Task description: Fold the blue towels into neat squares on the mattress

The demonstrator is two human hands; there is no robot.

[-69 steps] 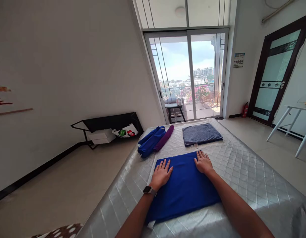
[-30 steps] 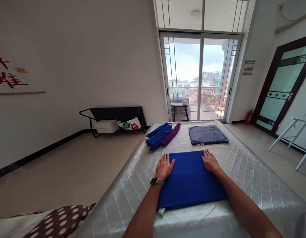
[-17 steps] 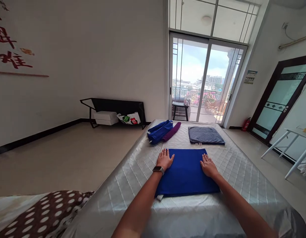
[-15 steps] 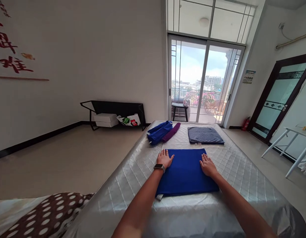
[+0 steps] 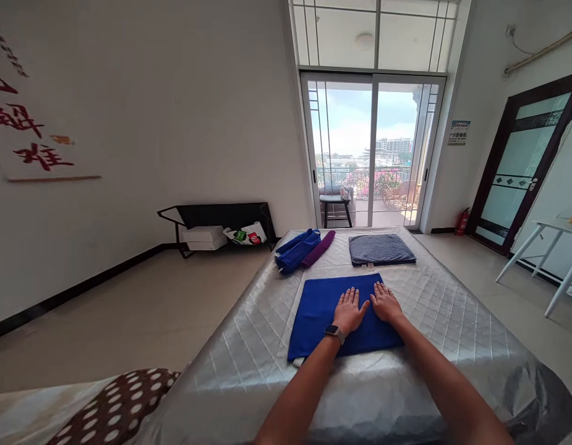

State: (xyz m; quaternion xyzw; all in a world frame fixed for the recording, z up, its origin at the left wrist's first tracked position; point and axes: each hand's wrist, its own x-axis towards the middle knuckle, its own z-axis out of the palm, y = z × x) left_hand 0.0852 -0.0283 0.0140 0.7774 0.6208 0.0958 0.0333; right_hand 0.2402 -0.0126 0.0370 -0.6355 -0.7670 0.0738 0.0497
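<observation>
Left hand (image 5: 351,313) and right hand (image 5: 386,304) lie flat, gripping nothing, on blue cloth (image 5: 311,318). The bed (image 5: 462,327) (silver, quilted) faces glass doors (image 5: 344,139).

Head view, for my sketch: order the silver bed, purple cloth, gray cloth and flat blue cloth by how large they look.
1. Silver bed
2. Flat blue cloth
3. Gray cloth
4. Purple cloth
The blue cloth lies nearer than the gray; their true order is unsure.
</observation>
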